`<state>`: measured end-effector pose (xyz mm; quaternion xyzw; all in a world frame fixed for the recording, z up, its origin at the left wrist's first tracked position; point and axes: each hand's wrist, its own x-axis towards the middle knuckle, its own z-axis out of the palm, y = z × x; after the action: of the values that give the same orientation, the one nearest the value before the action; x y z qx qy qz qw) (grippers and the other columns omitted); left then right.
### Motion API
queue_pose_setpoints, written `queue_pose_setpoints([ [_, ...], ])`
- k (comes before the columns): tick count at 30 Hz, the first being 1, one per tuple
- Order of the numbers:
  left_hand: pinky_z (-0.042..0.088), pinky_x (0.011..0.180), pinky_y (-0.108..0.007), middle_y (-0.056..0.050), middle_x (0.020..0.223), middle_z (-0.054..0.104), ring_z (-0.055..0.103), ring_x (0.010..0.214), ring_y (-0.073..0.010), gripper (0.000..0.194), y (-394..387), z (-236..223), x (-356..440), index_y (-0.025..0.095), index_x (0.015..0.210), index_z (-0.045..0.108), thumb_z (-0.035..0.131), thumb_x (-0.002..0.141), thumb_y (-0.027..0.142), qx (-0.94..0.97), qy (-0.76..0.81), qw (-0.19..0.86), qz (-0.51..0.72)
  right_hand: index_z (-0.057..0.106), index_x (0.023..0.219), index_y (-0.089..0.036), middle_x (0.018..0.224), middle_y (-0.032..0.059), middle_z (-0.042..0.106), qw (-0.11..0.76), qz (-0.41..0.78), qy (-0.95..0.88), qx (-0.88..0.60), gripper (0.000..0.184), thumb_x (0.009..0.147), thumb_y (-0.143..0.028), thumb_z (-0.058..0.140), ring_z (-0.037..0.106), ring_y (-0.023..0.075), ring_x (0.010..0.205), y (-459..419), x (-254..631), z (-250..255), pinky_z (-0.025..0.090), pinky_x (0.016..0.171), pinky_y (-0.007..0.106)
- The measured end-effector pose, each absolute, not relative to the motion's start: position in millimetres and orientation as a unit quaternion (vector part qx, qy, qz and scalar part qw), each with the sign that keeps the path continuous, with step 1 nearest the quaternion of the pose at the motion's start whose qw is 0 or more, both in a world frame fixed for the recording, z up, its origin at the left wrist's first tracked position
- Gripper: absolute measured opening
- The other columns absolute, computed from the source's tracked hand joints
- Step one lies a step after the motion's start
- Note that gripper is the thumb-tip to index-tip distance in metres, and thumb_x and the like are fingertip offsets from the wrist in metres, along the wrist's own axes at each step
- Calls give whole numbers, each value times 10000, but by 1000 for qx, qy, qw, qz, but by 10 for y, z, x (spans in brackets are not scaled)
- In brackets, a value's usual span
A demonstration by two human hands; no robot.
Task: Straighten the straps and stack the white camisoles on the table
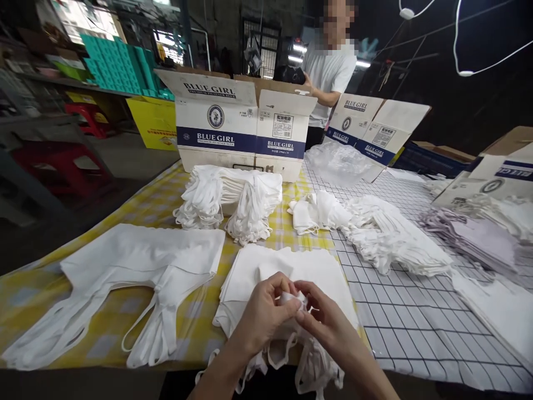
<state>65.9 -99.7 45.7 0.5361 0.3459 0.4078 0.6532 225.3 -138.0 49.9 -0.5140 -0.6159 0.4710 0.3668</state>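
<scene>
My left hand (266,308) and my right hand (322,311) meet over a stack of white strapped garments (316,266) at the table's near edge. Both are closed, their fingers pinching a bunched bit of white fabric (296,300) between them. It looks like part of the top garment, though the fingers cover much of it. Loose straps (318,361) hang below my wrists over the table edge. To the left lies another flat pile of white strapped garments (141,253), its straps trailing toward me.
Behind stand a folded garment stack (233,191) and a white beer carton (216,122). More garments (387,230), a clear plastic bag (339,161) and a second carton (362,125) are at right. Across the table stands a person (333,69); red stools (66,166) are at left.
</scene>
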Motion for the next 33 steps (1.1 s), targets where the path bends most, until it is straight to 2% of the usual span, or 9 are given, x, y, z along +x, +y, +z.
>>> queue_pose_setpoints([
  [3, 421, 632, -222, -6, 811, 527, 502, 739, -125, 146, -998, 503, 664, 183, 758, 485, 615, 692, 173, 540, 386, 611, 431, 588, 892, -181, 710, -4, 515, 350, 447, -621, -541, 219, 849, -392, 542, 435, 119, 624, -1273, 2363, 519, 349, 554, 228],
  [7, 436, 561, -227, -12, 809, 494, 515, 714, -144, 267, -1141, 492, 657, 203, 968, 527, 608, 719, 250, 516, 509, 520, 452, 557, 754, -174, 648, -17, 436, 449, 415, -557, -562, 252, 848, -407, 540, 397, 116, 602, -1193, 2477, 629, 329, 526, 222],
  [10, 460, 513, -256, -63, 981, 531, 569, 718, -168, 555, -1300, 477, 694, 247, 1224, 412, 596, 746, 458, 384, 464, 686, 408, 555, 747, -178, 674, -9, 453, 521, 417, -518, -535, 227, 837, -386, 567, 431, 124, 634, -1264, 2388, 766, 364, 561, 225],
  [13, 471, 557, -267, -113, 1072, 555, 589, 805, -191, 614, -1348, 499, 748, 203, 1249, 439, 541, 761, 562, 212, 369, 813, 396, 576, 740, -173, 676, 3, 488, 531, 489, -498, -481, 215, 815, -374, 601, 466, 129, 631, -1432, 2149, 834, 393, 573, 233],
  [18, 389, 514, -192, -15, 635, 594, 514, 533, -96, 420, -1197, 568, 769, 118, 1109, 592, 663, 704, 204, 154, 304, 828, 445, 616, 721, -174, 635, 9, 517, 523, 555, -467, -447, 235, 773, -402, 638, 487, 133, 576, -1539, 1991, 748, 398, 529, 237],
  [21, 410, 582, -202, -40, 674, 622, 534, 574, -96, 349, -1145, 582, 767, 96, 1032, 644, 604, 686, 82, 169, 250, 850, 433, 645, 763, -197, 871, 51, 608, 574, 497, -420, -498, 148, 752, -341, 679, 546, 181, 800, -1401, 2161, 640, 439, 704, 271],
  [23, 409, 601, -208, -50, 703, 625, 533, 586, -91, 326, -1136, 570, 774, 88, 989, 660, 552, 685, 43, 176, 222, 867, 410, 656, 829, -210, 986, 58, 615, 560, 571, -365, -477, 131, 751, -312, 684, 553, 189, 865, -1302, 2273, 552, 440, 756, 291],
  [27, 400, 586, -215, -41, 723, 607, 533, 588, -90, 368, -1081, 534, 779, 104, 1010, 645, 508, 680, 16, 201, 195, 891, 357, 651, 923, -170, 812, 48, 628, 478, 751, -269, -368, 179, 776, -273, 658, 564, 140, 697, -1208, 2361, 391, 440, 660, 260],
  [33, 460, 800, -390, -118, 955, 643, 620, 810, -201, 400, -870, 586, 710, 123, 1181, 551, 528, 782, 127, 243, 222, 875, 355, 642, 867, -141, 761, 37, 647, 514, 703, -282, -402, 170, 753, -259, 690, 577, 112, 617, -1039, 2590, 536, 454, 584, 221],
])
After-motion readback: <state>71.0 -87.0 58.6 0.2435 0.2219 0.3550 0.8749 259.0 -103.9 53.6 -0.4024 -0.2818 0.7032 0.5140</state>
